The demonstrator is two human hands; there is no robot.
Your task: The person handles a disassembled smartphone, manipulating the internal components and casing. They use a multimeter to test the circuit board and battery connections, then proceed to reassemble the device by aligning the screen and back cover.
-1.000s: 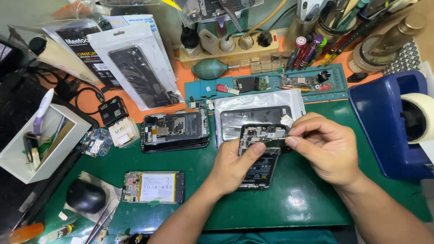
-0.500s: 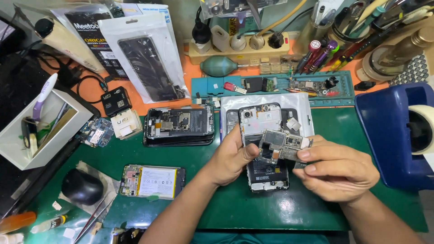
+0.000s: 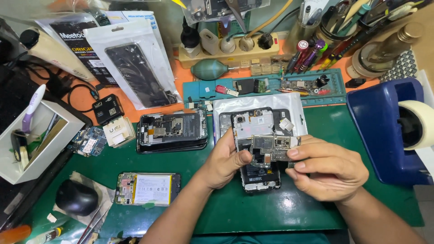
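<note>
Green mat (image 3: 316,212) w/ opened phones, cluttered repair bench.

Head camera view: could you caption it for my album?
Two bare hands, left and right, hold a small circuit board above an opened black phone on a green mat.

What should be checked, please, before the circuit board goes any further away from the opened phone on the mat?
1. Circuit board gripped on both sides: ok, left hand and right hand both pinch it.
2. Opened phone lying flat on the green mat: ok.
3. Any cable joining board and phone: cannot tell, fingers hide it.
4. Loose screws under the board: cannot tell.
5. Room to set the board down: ok, bare mat in front of the phone.
</note>
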